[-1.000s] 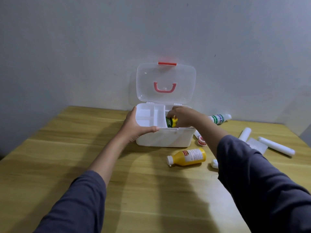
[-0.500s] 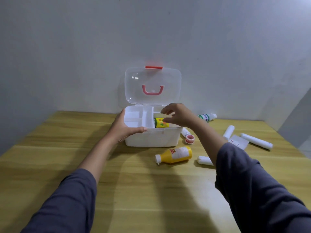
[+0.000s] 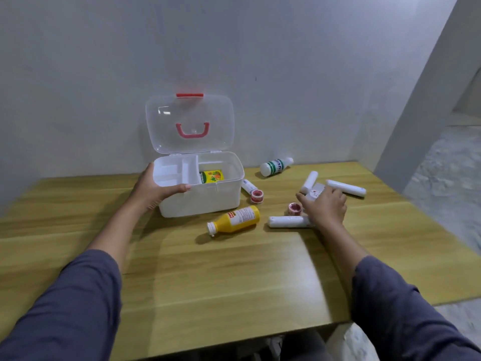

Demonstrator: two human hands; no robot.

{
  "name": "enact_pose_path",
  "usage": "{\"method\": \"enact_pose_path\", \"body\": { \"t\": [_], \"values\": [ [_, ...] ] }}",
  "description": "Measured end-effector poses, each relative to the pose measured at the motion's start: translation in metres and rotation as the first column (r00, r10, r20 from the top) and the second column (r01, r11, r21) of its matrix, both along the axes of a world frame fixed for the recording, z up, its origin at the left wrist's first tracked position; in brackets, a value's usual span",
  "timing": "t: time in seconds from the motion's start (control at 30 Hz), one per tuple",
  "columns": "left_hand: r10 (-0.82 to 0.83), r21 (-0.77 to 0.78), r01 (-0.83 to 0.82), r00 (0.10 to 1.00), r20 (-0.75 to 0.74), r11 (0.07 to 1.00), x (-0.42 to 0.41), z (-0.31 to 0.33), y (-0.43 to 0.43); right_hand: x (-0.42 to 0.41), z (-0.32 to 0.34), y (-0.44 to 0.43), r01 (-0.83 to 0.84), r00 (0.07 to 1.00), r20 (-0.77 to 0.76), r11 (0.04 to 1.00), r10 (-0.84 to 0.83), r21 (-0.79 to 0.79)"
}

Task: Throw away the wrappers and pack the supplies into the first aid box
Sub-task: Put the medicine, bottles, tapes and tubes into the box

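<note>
A person's left hand (image 3: 153, 190) grips the left front corner of a white first aid box (image 3: 205, 201), thumb (image 3: 179, 189) hooked over the front rim and fingers wrapped around the left wall, on a wooden table (image 3: 208, 277) near its far edge. The box's clear lid (image 3: 189, 123) stands upright against the wall, its red handle (image 3: 192, 130) and red latch (image 3: 189, 95) showing. Inside, a divided tray (image 3: 173, 171) fills the left part, and a yellow packet (image 3: 211, 176) lies in the right compartment. In front of the box a yellow bottle (image 3: 235, 219) lies on its side, white cap toward the near edge. Just beside the box's right wall lie a small white tube (image 3: 248, 186) and a red tape roll (image 3: 257, 196). Farther back, near the far edge, a white bottle with green bands (image 3: 276, 166) lies on its side. A white gauze roll (image 3: 287, 221) lies right of the yellow bottle, with a 2nd red tape roll (image 3: 295, 208) behind it. The right hand (image 3: 325, 207) hovers palm down over a flat white packet (image 3: 316, 191), fingers loosely spread and clamped on nothing that shows; whether they touch it is unclear. Beyond it lie 2 more white rolls, 1 upright-angled (image 3: 309, 181) and 1 toward the right edge (image 3: 346, 188).
</note>
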State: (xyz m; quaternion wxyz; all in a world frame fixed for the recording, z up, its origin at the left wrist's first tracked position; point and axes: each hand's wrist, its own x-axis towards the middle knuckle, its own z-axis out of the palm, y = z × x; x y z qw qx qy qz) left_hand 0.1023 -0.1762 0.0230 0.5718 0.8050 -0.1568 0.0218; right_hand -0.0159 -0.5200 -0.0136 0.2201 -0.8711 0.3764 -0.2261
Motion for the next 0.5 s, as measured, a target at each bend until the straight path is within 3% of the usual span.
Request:
{"method": "enact_pose_path", "body": {
  "t": [0.23,0.5],
  "values": [
    [0.019,0.013,-0.019,1.0,0.0,1.0,0.0,-0.001,0.003,0.011,0.0,-0.006,0.087,0.994,0.047,0.966,-0.102,0.244],
    [0.042,0.019,-0.042,0.999,-0.005,0.999,0.001,-0.001,0.003,-0.006,-0.002,-0.017,0.049,0.983,0.15,0.945,-0.102,0.324]
  ]
}}
